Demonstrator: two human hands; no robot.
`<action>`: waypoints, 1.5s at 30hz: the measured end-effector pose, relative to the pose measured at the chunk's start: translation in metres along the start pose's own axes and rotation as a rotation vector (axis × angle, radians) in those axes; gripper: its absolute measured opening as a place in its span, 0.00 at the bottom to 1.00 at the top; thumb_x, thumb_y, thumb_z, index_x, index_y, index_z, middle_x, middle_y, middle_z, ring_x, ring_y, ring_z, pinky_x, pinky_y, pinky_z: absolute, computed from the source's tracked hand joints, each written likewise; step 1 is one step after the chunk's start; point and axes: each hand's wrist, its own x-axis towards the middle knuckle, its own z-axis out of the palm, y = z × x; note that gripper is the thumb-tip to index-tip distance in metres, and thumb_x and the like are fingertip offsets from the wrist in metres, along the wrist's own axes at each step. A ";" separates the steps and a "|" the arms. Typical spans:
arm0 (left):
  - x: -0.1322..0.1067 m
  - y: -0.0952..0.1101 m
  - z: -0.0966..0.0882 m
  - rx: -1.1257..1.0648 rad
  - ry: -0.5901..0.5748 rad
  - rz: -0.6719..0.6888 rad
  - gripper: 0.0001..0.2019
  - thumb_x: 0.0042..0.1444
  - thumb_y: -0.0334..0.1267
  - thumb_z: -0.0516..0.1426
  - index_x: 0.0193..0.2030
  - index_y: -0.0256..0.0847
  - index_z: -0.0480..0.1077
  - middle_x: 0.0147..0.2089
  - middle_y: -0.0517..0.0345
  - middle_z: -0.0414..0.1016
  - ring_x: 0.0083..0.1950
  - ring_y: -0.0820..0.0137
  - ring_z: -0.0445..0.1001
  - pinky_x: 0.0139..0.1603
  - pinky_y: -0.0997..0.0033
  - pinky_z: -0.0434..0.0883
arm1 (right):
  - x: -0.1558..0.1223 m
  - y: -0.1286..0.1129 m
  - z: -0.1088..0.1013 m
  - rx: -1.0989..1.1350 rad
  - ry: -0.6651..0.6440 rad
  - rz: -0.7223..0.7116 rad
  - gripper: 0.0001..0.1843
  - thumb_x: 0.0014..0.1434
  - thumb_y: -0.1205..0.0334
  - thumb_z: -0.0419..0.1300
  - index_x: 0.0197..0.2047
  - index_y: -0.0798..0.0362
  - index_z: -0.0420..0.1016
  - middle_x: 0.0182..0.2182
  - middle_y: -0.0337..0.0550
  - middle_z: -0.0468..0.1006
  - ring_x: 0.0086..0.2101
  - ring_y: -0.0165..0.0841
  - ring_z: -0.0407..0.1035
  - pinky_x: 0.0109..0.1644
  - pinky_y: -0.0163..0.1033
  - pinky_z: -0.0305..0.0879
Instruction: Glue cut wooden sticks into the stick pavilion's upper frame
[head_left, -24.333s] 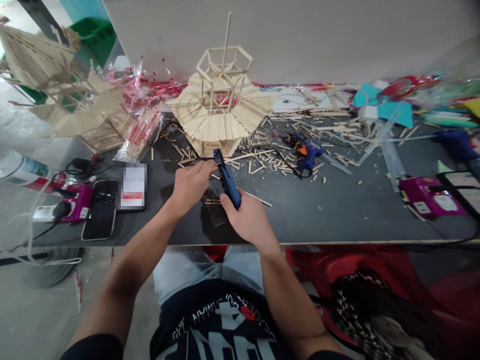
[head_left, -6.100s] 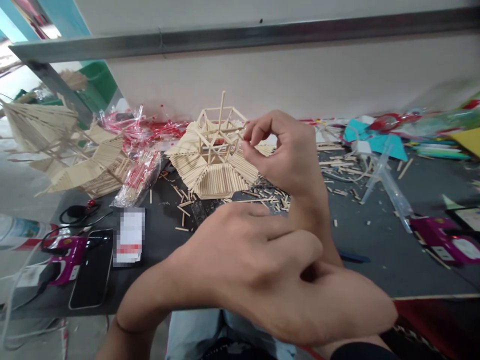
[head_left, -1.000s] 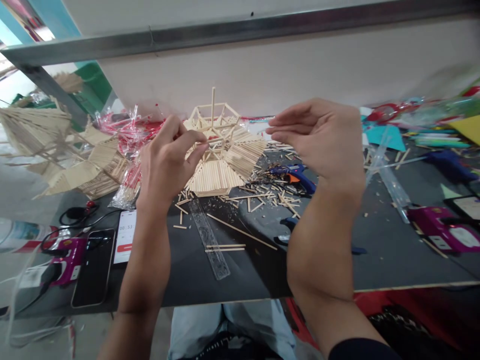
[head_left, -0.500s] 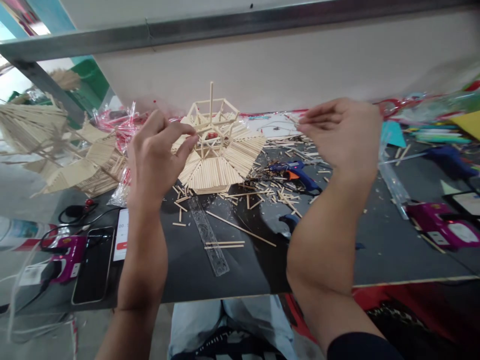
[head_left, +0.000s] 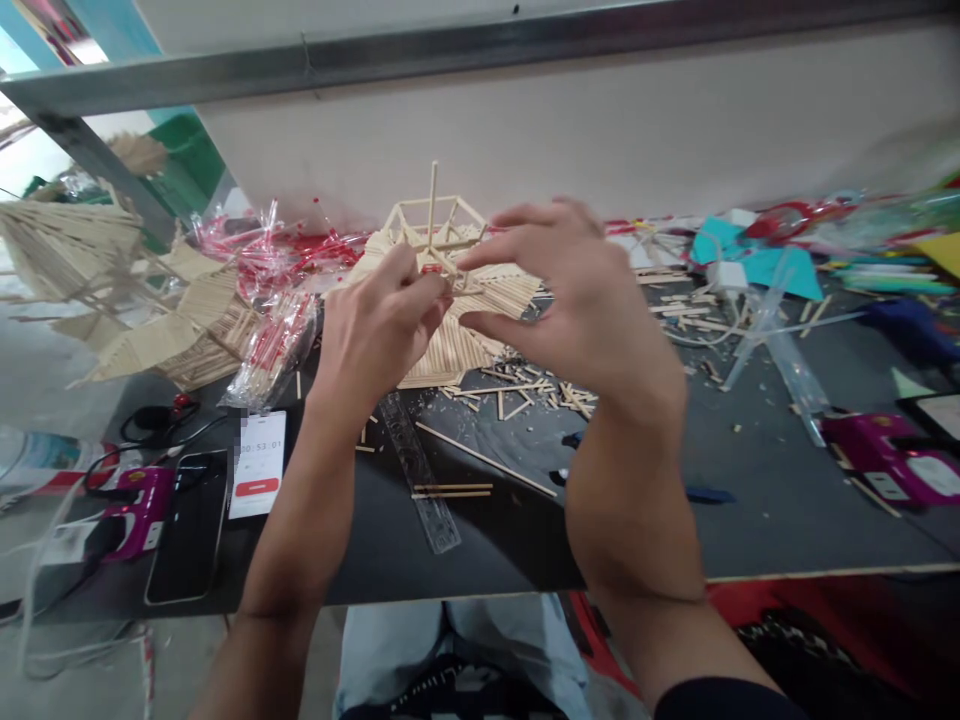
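Note:
A model of thin wooden sticks [head_left: 450, 345] stands at the middle of the table, with a slatted, flared roof, an open polygonal frame above it and one upright stick in the centre. My left hand [head_left: 382, 325] is at the near left of its upper frame, fingers curled in a pinch; whatever lies between the fingertips is hidden. Facing it from the right, my right hand [head_left: 574, 300] has thumb and fingers spread around the frame's right side, slightly blurred, with nothing visible in them.
Cut stick pieces [head_left: 525, 390] litter the table around the model. Closer to me lie a clear ruler [head_left: 420, 480] and several loose sticks. Two phones [head_left: 187, 530] and a purple power socket [head_left: 142, 510] are at left, below another stick model [head_left: 172, 330]. A blue glue gun [head_left: 907, 325] lies right.
My right hand has come left and a little down to the model, its fingers parting from a pinch. My left hand has shifted right, onto the model's frame.

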 end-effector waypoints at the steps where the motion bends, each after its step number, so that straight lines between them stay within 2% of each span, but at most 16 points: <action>1: 0.000 0.000 0.000 0.003 0.000 0.002 0.07 0.63 0.35 0.58 0.40 0.47 0.79 0.35 0.56 0.73 0.31 0.72 0.67 0.26 0.69 0.54 | 0.001 0.001 0.005 -0.021 -0.035 -0.008 0.19 0.56 0.67 0.70 0.50 0.44 0.76 0.49 0.41 0.82 0.60 0.47 0.68 0.68 0.62 0.55; 3: 0.000 0.001 -0.001 -0.003 -0.004 0.001 0.06 0.62 0.34 0.58 0.39 0.47 0.78 0.35 0.57 0.73 0.31 0.72 0.67 0.27 0.68 0.54 | 0.002 0.005 0.013 -0.018 -0.044 -0.016 0.19 0.56 0.69 0.69 0.50 0.45 0.76 0.49 0.41 0.82 0.59 0.46 0.68 0.67 0.60 0.57; 7: 0.001 0.001 -0.001 -0.013 -0.012 -0.006 0.04 0.61 0.32 0.60 0.39 0.45 0.76 0.37 0.56 0.73 0.31 0.72 0.67 0.27 0.68 0.52 | 0.004 0.009 0.021 -0.025 0.019 -0.026 0.14 0.59 0.70 0.65 0.48 0.47 0.77 0.46 0.44 0.83 0.54 0.46 0.71 0.61 0.56 0.63; 14: 0.001 0.002 0.000 -0.082 -0.079 -0.055 0.05 0.62 0.33 0.57 0.41 0.44 0.74 0.40 0.55 0.73 0.34 0.70 0.70 0.29 0.68 0.59 | 0.005 0.001 0.024 -0.041 0.012 0.045 0.10 0.63 0.68 0.61 0.46 0.45 0.78 0.44 0.41 0.82 0.51 0.45 0.71 0.60 0.55 0.62; 18: 0.001 0.001 -0.002 -0.043 -0.039 -0.033 0.04 0.62 0.35 0.59 0.43 0.46 0.74 0.40 0.56 0.75 0.36 0.69 0.73 0.28 0.68 0.60 | 0.006 0.000 0.024 -0.063 0.048 0.050 0.11 0.63 0.70 0.59 0.45 0.46 0.77 0.42 0.42 0.82 0.49 0.44 0.72 0.57 0.53 0.65; 22: 0.000 -0.013 -0.005 -0.070 -0.021 -0.049 0.08 0.63 0.40 0.62 0.48 0.47 0.73 0.39 0.58 0.74 0.38 0.68 0.73 0.32 0.66 0.64 | 0.006 0.002 0.023 -0.078 0.086 0.080 0.12 0.64 0.70 0.58 0.44 0.43 0.76 0.40 0.40 0.83 0.48 0.44 0.72 0.57 0.54 0.65; 25: -0.001 -0.030 -0.003 -0.070 0.018 -0.088 0.10 0.64 0.43 0.63 0.49 0.46 0.72 0.37 0.62 0.71 0.37 0.72 0.68 0.36 0.66 0.65 | 0.007 0.005 0.025 -0.066 0.121 0.087 0.11 0.64 0.69 0.60 0.45 0.42 0.75 0.40 0.39 0.83 0.47 0.43 0.72 0.57 0.54 0.66; 28: -0.002 -0.042 0.000 -0.058 0.068 -0.090 0.10 0.63 0.43 0.65 0.47 0.47 0.71 0.37 0.63 0.70 0.35 0.75 0.64 0.35 0.67 0.63 | 0.007 0.009 0.029 -0.061 0.158 0.066 0.11 0.64 0.69 0.60 0.47 0.43 0.75 0.41 0.41 0.83 0.47 0.42 0.72 0.56 0.52 0.67; 34: -0.002 -0.042 -0.001 -0.110 -0.014 -0.089 0.08 0.67 0.44 0.61 0.48 0.47 0.70 0.37 0.61 0.67 0.37 0.73 0.61 0.36 0.65 0.63 | 0.008 0.011 0.035 -0.029 0.142 0.106 0.08 0.67 0.62 0.59 0.49 0.42 0.75 0.43 0.43 0.81 0.50 0.45 0.72 0.59 0.57 0.68; 37: -0.003 -0.041 0.001 -0.112 0.001 -0.083 0.08 0.65 0.40 0.62 0.48 0.47 0.70 0.37 0.61 0.67 0.36 0.73 0.63 0.36 0.65 0.63 | 0.008 0.011 0.037 0.020 0.141 0.120 0.08 0.68 0.59 0.59 0.49 0.41 0.75 0.44 0.44 0.81 0.50 0.44 0.72 0.61 0.56 0.66; 41: -0.002 -0.042 0.004 -0.137 0.045 -0.099 0.09 0.60 0.36 0.66 0.45 0.45 0.73 0.37 0.63 0.70 0.35 0.75 0.64 0.33 0.67 0.61 | 0.009 0.013 0.041 0.029 0.167 0.081 0.09 0.68 0.58 0.59 0.50 0.43 0.76 0.43 0.44 0.81 0.49 0.43 0.71 0.60 0.55 0.65; 45: -0.003 -0.042 0.003 -0.197 0.062 -0.099 0.08 0.60 0.34 0.65 0.45 0.45 0.74 0.35 0.61 0.70 0.34 0.73 0.66 0.34 0.66 0.62 | 0.010 0.018 0.045 -0.027 0.244 -0.038 0.08 0.68 0.60 0.61 0.49 0.47 0.76 0.40 0.43 0.83 0.45 0.41 0.72 0.52 0.51 0.68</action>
